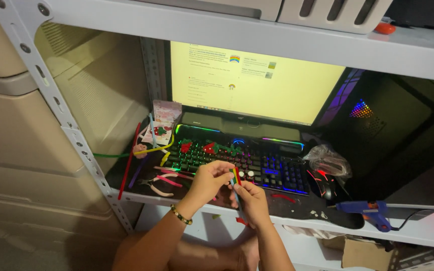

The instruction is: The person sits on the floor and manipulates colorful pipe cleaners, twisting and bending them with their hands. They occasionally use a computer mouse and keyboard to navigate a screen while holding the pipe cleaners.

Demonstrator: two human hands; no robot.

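Note:
My left hand (pixel 209 181) and my right hand (pixel 252 199) meet in front of a backlit keyboard (pixel 237 163). Together they pinch a small bundle of coloured pipe cleaners (pixel 235 176), held upright between the fingertips of both hands. A beaded bracelet (pixel 181 215) circles my left wrist. Pink-handled pliers (pixel 159 184) lie on the shelf just left of my left hand. Red and green pipe-cleaner strawberries (pixel 208 147) rest on the keyboard's top rows.
A lit monitor (pixel 252 83) stands behind the keyboard. Loose pipe cleaners (pixel 131 155) lie at the left by the metal shelf post (pixel 76 135). A blue glue gun (pixel 367 211) rests at the right edge, near a mouse (pixel 325 184) and crumpled plastic bag (pixel 327 160).

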